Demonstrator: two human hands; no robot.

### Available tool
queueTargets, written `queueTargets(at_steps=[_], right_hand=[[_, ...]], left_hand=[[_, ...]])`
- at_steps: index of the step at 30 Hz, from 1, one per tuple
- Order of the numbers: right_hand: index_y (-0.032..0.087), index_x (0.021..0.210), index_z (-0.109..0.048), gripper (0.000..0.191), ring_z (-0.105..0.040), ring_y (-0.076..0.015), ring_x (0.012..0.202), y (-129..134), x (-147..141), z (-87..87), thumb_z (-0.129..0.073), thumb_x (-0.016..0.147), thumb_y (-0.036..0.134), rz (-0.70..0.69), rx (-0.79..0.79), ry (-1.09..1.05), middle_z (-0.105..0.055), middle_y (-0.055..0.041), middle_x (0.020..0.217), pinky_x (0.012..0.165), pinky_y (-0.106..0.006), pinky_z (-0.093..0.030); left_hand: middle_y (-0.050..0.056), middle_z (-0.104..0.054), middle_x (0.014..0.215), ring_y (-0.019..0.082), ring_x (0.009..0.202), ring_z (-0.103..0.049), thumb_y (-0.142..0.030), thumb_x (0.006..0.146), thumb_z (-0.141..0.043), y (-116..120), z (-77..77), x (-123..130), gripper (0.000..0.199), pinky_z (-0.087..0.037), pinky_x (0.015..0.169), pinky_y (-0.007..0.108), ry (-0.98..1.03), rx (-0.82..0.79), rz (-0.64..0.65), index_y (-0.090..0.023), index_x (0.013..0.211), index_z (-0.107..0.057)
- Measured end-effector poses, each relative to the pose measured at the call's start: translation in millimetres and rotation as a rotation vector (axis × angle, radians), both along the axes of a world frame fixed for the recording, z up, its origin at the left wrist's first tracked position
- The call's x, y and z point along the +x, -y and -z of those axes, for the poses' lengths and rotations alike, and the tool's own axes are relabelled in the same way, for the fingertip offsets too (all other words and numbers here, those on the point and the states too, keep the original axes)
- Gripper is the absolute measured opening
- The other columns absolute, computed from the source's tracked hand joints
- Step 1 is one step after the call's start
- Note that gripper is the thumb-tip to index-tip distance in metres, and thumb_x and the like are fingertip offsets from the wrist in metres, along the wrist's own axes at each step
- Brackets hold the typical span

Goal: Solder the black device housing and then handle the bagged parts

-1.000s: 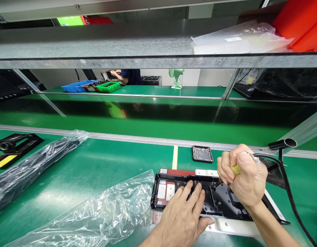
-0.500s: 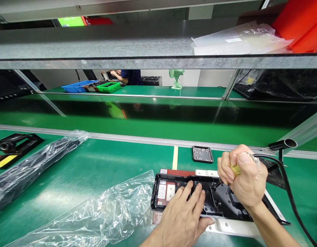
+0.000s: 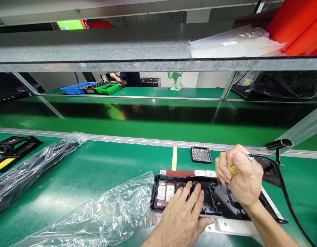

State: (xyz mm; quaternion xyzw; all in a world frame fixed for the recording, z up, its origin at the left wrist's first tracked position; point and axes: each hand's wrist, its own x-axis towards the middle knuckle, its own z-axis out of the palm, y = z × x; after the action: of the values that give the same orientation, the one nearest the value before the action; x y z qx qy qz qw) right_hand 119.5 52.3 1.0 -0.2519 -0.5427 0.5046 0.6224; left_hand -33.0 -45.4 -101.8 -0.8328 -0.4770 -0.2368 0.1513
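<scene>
A black plastic housing (image 3: 220,202) lies on a white fixture plate (image 3: 233,226) on the green bench. My left hand (image 3: 185,214) rests flat on the housing's left part, fingers spread, next to a white and red label (image 3: 165,192). My right hand (image 3: 240,178) is closed in a fist on a yellow-handled powered screwdriver (image 3: 233,169), its tip down in the housing. A black cable (image 3: 284,192) runs from the tool off to the right.
A small black tray of screws (image 3: 201,154) sits just behind the housing. An empty clear plastic bag (image 3: 101,212) lies to the left, and a bagged black part (image 3: 32,168) further left. Another person's arm (image 3: 119,77) works at a far bench with blue and green bins.
Both hands hold their places on the housing and the screwdriver. Only the view has shifted slightly.
</scene>
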Motion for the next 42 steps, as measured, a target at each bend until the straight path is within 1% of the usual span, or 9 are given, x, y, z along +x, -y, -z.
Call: queueTargets(at_steps=[5, 18, 22, 30, 34, 40, 42], right_hand=[[0.022, 0.071, -0.045, 0.035, -0.033, -0.0083, 0.039, -0.3, -0.3, 0.6, -0.056, 0.1, 0.039, 0.0, 0.002, -0.006, -0.039, 0.0071, 0.049, 0.035, -0.02, -0.03], [0.022, 0.073, -0.046, 0.035, -0.035, -0.0082, 0.04, -1.3, -0.8, 1.7, -0.055, 0.101, 0.04, -0.005, 0.009, 0.005, -0.039, 0.0069, 0.05, 0.036, -0.02, -0.031], [0.022, 0.073, -0.045, 0.035, -0.034, -0.0075, 0.04, -1.7, 0.6, 2.1, -0.055, 0.102, 0.04, -0.011, 0.013, 0.015, -0.04, 0.007, 0.051, 0.036, -0.02, -0.031], [0.022, 0.074, -0.045, 0.034, -0.036, -0.008, 0.041, -2.0, 4.8, 2.0, -0.054, 0.102, 0.04, -0.035, 0.009, 0.018, -0.041, 0.0066, 0.052, 0.036, -0.02, -0.035], [0.022, 0.075, -0.046, 0.033, -0.036, -0.0089, 0.042, -2.8, 8.8, 1.2, -0.054, 0.101, 0.04, -0.103, -0.002, 0.002, -0.042, 0.0057, 0.052, 0.036, -0.021, -0.035], [0.022, 0.072, -0.048, 0.035, -0.039, -0.01, 0.043, -6.2, 18.0, -2.2, -0.058, 0.098, 0.042, -0.312, -0.033, 0.011, -0.044, 0.0042, 0.052, 0.038, -0.022, -0.036], [0.021, 0.071, -0.048, 0.036, -0.039, -0.0102, 0.043, -7.4, 18.8, -3.7, -0.06, 0.097, 0.043, -0.318, -0.041, 0.019, -0.044, 0.0042, 0.052, 0.038, -0.023, -0.038]], left_hand=[[-0.001, -0.052, 0.155, 0.027, 0.137, -0.053, -0.061, 0.105, -0.04, -0.1, 5.1, 0.0, 0.059, -0.054, 0.1, 0.039, 0.024, -0.004, -0.002, -0.019, 0.14, -0.06], [0.0, -0.057, 0.15, 0.027, 0.133, -0.057, -0.059, 0.106, -0.037, -0.2, -5.9, -0.9, 0.058, -0.057, 0.097, 0.039, -0.03, -0.012, 0.009, -0.017, 0.138, -0.062], [0.002, -0.06, 0.147, 0.029, 0.13, -0.059, -0.058, 0.107, -0.036, -2.1, -9.2, -2.2, 0.059, -0.058, 0.094, 0.04, -0.059, -0.038, 0.033, -0.015, 0.137, -0.063], [0.005, -0.06, 0.147, 0.03, 0.129, -0.06, -0.057, 0.107, -0.033, -3.2, -5.3, -2.7, 0.06, -0.059, 0.093, 0.041, -0.057, -0.044, 0.043, -0.014, 0.137, -0.062], [0.005, -0.06, 0.147, 0.03, 0.128, -0.061, -0.057, 0.107, -0.032, -3.1, -4.6, -2.6, 0.061, -0.06, 0.092, 0.041, -0.063, -0.042, 0.039, -0.015, 0.137, -0.063], [0.004, -0.061, 0.146, 0.029, 0.127, -0.062, -0.058, 0.107, -0.031, -3.0, -5.8, -2.1, 0.061, -0.06, 0.091, 0.041, -0.056, -0.031, 0.036, -0.015, 0.137, -0.063], [0.004, -0.061, 0.146, 0.029, 0.127, -0.062, -0.057, 0.107, -0.031, -3.0, -5.6, -1.9, 0.061, -0.06, 0.091, 0.041, -0.054, -0.027, 0.036, -0.015, 0.137, -0.063]])
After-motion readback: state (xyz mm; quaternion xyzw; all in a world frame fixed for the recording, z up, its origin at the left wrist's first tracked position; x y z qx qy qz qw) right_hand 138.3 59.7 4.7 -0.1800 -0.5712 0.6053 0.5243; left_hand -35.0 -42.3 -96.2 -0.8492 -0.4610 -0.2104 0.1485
